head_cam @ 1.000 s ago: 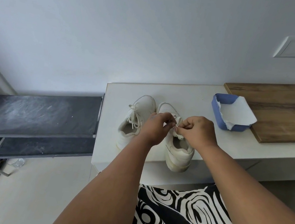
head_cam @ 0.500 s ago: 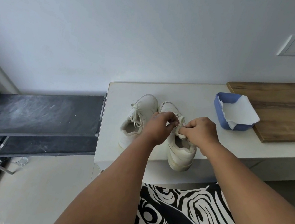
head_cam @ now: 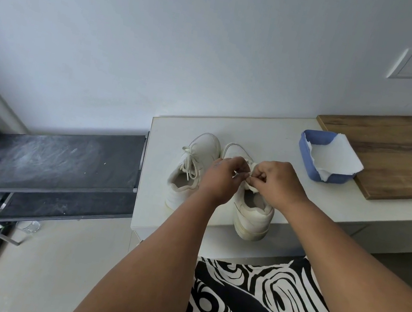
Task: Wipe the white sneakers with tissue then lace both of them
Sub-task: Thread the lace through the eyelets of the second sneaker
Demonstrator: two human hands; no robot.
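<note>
Both hands have drawn closer over the right sneaker (head_cam: pixel 252 212), left hand (head_cam: pixel 226 177) and right hand (head_cam: pixel 276 182) pinching its lace (head_cam: pixel 248 180), so lacing continues beside the already tied left sneaker (head_cam: pixel 194 164).

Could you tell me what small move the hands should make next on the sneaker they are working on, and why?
Probably draw the lace snug through the right sneaker. Both the left hand and right hand pinch it over that shoe's tongue, so the lacing there looks unfinished, while the left sneaker already shows crossed laces.
</note>
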